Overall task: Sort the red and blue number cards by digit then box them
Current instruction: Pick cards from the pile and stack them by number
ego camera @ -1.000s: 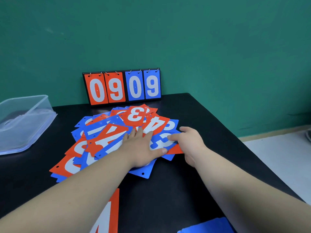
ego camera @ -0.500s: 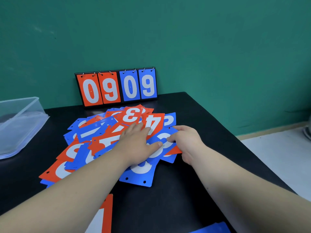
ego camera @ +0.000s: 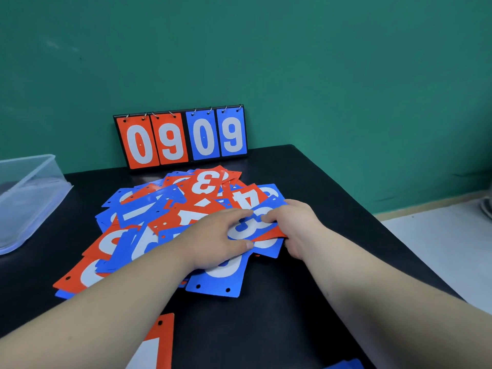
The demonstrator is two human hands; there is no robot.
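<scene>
So the left grip (ego camera: 215, 238) was laid flat, palm down with the fingers straight, pressing on the pile of red and blue number cards (ego camera: 159, 222) spread over the black bench (ego camera: 292, 315). It wasn't grasping anything, just resting on top. The right grip (ego camera: 298, 225) sat just to the right of it, almost touching, and it was pinching the blue card (ego camera: 253, 226) by its right edge, thumb on top and the other fingers tucked underneath. The white digit looked like a 3, but both grips covered bits of it, so don't quote me. A red card edge (ego camera: 269, 235) peeked out right under that blue one. I couldn't tell if the right grip had hold of that too.

Just beyond the grips, a red 3 (ego camera: 206, 182) and a red 4 (ego camera: 247, 199) lay face up on the heap, upside down to the camera. Below the left grip, on the person's side, a two-hole blue card (ego camera: 215, 284) stuck out of the pile.

Past the pile, a flip scoreboard (ego camera: 181, 137) stood against the green wall (ego camera: 346, 75), showing 09 in red and 09 in blue. Well off to the left of the left grip sat the clear plastic box (ego camera: 26, 198), apart from the pile. A lone red card (ego camera: 159, 339) lay near the left forearm, cut off by the frame.
</scene>
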